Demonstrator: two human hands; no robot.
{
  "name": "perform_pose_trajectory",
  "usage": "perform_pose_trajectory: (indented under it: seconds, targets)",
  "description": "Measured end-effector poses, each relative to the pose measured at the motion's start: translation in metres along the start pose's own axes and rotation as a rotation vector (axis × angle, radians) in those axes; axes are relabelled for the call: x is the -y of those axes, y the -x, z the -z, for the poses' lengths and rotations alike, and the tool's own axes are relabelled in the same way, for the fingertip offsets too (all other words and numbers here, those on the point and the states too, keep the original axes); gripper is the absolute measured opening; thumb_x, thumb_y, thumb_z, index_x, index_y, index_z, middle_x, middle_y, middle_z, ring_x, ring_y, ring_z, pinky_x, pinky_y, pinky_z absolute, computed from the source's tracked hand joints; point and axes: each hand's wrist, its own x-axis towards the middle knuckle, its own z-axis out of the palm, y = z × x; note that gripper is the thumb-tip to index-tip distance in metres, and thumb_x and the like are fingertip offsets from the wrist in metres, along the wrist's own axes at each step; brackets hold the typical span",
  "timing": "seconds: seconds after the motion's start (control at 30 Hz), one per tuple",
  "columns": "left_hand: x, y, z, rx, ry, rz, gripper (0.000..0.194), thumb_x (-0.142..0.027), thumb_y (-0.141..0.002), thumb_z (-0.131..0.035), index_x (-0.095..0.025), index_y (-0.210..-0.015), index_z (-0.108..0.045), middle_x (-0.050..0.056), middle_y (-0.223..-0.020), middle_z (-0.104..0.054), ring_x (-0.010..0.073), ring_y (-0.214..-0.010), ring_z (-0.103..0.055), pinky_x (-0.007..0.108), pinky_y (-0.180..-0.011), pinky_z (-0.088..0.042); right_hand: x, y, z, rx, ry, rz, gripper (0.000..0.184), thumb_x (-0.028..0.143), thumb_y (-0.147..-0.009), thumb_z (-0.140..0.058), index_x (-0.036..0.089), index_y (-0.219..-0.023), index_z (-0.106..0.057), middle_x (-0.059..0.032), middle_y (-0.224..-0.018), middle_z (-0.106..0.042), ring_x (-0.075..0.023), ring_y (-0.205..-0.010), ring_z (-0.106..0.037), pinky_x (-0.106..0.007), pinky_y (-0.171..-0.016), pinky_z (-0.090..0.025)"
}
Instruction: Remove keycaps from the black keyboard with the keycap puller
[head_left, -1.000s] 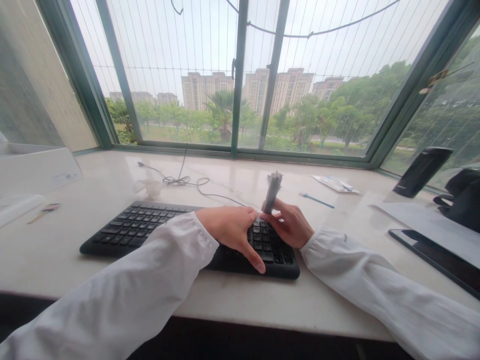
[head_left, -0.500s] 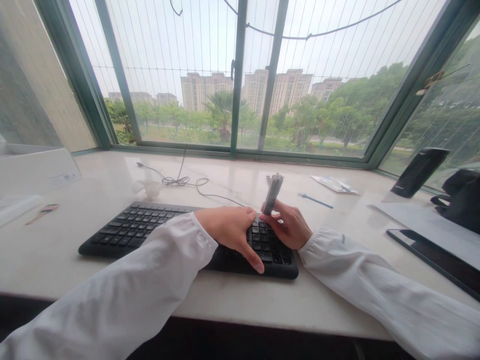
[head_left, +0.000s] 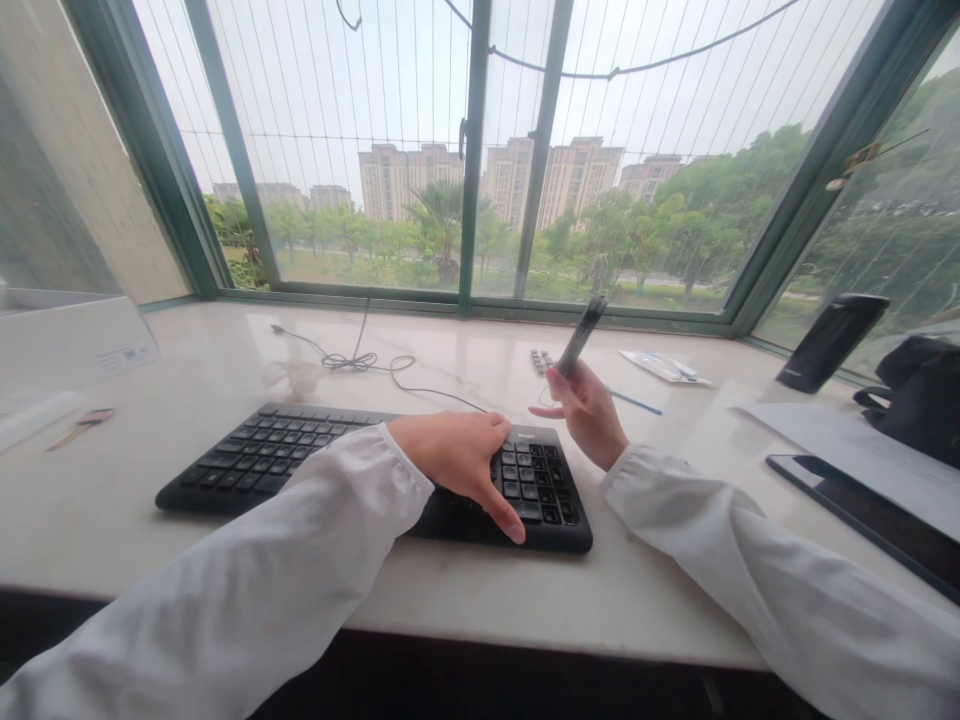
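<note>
My left hand [head_left: 457,455] lies across the black keyboard [head_left: 255,505], thumb stretched toward the front edge and fingers bent over the back edge, gripping it. Right of that hand shows the number pad [head_left: 529,480], where several right-hand keys look like bare sockets without caps. My right hand [head_left: 592,415] is raised just off the keyboard's back right corner, closed around a slim grey tool [head_left: 583,335] that points up and tilts right. What the tool's lower end looks like is hidden by the fingers. Several small loose keycaps [head_left: 540,360] lie on the counter behind.
A thin cable [head_left: 352,362] lies coiled behind the keyboard. To the right are a blue stick [head_left: 636,402], a plastic packet [head_left: 666,368], a phone [head_left: 847,500], paper [head_left: 885,450] and an upright black case [head_left: 834,342]. At left stand a white box [head_left: 75,340] and a small brush-like item [head_left: 81,428].
My right hand has lifted off the number pad, moving up and right with the grey tool, which now leans further right. My left hand and the keyboard have stayed in place.
</note>
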Motion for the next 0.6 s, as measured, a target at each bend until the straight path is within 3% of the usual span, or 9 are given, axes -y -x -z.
perform_pose_trajectory:
  seconds: [0.07,0.27,0.43,0.6]
  targets:
    - [0.0,0.001,0.001,0.0,-0.005,0.0,0.106,-0.079,-0.05,-0.067,-0.016,-0.133,-0.047,0.011,-0.134,-0.053,0.0312,-0.114,-0.055,0.034,-0.092,-0.044,-0.006,-0.007,0.004,-0.008,-0.051,-0.028,0.04,0.057,-0.082,-0.061,0.02,-0.09,-0.051,0.0012,-0.075,-0.051,-0.0125,-0.066,-0.051,-0.033,-0.064,-0.063]
    - [0.001,0.001,-0.001,-0.009,-0.025,-0.002,0.111,-0.086,-0.048,-0.063,-0.018,-0.134,-0.047,0.011,-0.13,-0.056,0.0297,-0.11,-0.057,0.033,-0.089,-0.045,-0.002,-0.002,0.005,0.2,0.097,0.071,0.034,0.052,-0.086,-0.06,0.018,-0.084,-0.057,-0.0038,-0.076,-0.061,-0.0174,-0.076,-0.061,-0.029,-0.065,-0.056]
    - [0.001,0.002,-0.001,-0.04,-0.019,-0.022,0.11,-0.09,-0.046,-0.06,-0.018,-0.129,-0.053,0.011,-0.127,-0.059,0.0302,-0.106,-0.059,0.033,-0.085,-0.045,0.006,0.001,0.007,0.34,-0.029,-0.04,0.038,0.049,-0.08,-0.07,0.02,-0.097,-0.054,-0.0011,-0.074,-0.064,-0.0164,-0.066,-0.064,-0.027,-0.054,-0.052]
    - [0.003,0.0,0.005,-0.157,0.035,-0.049,0.071,-0.075,-0.079,-0.05,-0.019,-0.122,-0.06,0.01,-0.116,-0.067,0.0258,-0.1,-0.063,0.031,-0.08,-0.045,0.007,0.001,0.009,0.358,-0.101,-0.111,0.044,0.05,-0.072,-0.076,0.02,-0.086,-0.048,-0.0002,-0.064,-0.065,-0.0144,-0.054,-0.059,-0.025,-0.046,-0.047]
